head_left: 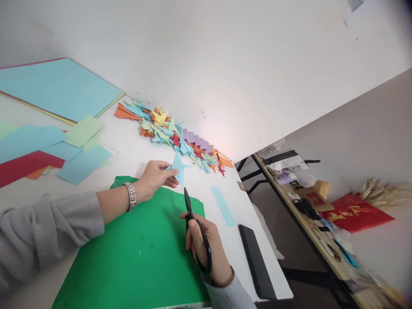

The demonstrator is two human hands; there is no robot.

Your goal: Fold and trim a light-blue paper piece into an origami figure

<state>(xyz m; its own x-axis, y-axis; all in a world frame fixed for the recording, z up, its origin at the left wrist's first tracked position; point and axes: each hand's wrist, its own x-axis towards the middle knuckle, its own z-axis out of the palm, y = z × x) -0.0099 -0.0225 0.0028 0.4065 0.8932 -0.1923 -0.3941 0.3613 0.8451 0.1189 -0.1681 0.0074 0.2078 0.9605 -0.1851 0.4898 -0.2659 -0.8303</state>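
Note:
My left hand (pixel 157 180), with a watch or bracelet at the wrist, pinches a light blue paper star (pixel 178 168) by one side. Black-handled scissors (pixel 189 205) are in my right hand (pixel 206 244), their blades looking closed and their tip just below the star. Both hands are over or beside a green sheet (pixel 138 253) on the white table. Past the star lies a long heap of cut and folded paper shapes (pixel 165 128) in blue, orange, yellow, green and red.
Loose coloured paper pieces (pixel 85 165) and a stack of large sheets (pixel 61 88) lie at left. A pale blue strip (pixel 223 206) and a black flat object (pixel 255 262) are at right. Beyond the table edge stands a cluttered wooden shelf (pixel 289 206).

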